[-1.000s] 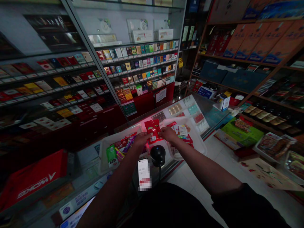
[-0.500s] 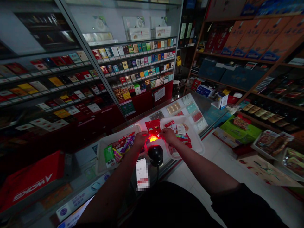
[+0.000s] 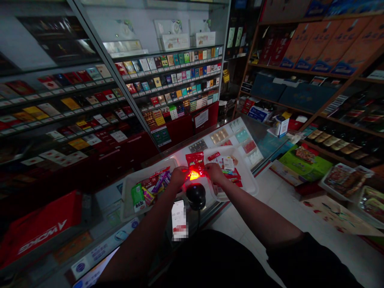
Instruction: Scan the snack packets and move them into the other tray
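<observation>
Red packet: glossy, crinkled plastic film | black scanner, 6 o'clock of it: smooth plastic, soft sheen | white trays, 4 and 8 o'clock: smooth plastic | bench: glass-topped, reflective | black sleeve, 4 o'clock: matt cloth

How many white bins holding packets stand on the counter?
2: the left bin beside the left hand, the right bin beside the right hand. Both are partly covered; no third shows.

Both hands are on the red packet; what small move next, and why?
Perhaps a slight tilt of the red packet toward the black scanner: the left hand and right hand grip its two sides, and a bright orange-red glow falls on its lower part, washing out any print there.
</observation>
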A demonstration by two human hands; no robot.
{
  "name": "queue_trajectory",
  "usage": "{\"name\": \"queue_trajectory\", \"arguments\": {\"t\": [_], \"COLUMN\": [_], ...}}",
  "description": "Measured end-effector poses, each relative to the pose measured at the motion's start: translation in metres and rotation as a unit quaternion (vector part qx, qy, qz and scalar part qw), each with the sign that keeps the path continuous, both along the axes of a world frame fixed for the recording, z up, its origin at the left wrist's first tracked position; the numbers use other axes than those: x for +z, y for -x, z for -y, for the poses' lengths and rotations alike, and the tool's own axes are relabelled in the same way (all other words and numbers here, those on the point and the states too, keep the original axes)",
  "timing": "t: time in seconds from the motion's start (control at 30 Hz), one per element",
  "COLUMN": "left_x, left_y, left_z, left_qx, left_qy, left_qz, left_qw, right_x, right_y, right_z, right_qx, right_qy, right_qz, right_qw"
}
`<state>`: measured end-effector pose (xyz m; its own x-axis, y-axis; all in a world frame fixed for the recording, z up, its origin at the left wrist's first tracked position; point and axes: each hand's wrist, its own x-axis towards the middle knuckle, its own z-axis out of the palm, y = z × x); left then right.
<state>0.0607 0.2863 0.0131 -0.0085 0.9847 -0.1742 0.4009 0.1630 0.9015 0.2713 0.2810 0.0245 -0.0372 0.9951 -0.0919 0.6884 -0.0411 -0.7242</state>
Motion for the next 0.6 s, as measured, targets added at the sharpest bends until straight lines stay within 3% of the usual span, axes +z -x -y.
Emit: {"name": "queue_trajectory", "arguments": {"t": [0.3, 0.6], "left_x": [0.016, 0.043], "left_y": [-0.031, -0.085], "left_z": [0.002, 0.012], "left_qx": [0.013, 0.02], "left_qy": [0.004, 0.056], "left_qz": [0.068, 0.123], "left_qw": [0.998, 0.991], "right_x": [0.008, 0.008], "right_y": [-0.022, -0.075], "right_z": [-0.005, 0.007], "right_qx": [-0.02, -0.045], "right_qy": [-0.006, 0.02], "right_qz": [-0.016, -0.054], "right_qw": [1.0, 0.997]}}
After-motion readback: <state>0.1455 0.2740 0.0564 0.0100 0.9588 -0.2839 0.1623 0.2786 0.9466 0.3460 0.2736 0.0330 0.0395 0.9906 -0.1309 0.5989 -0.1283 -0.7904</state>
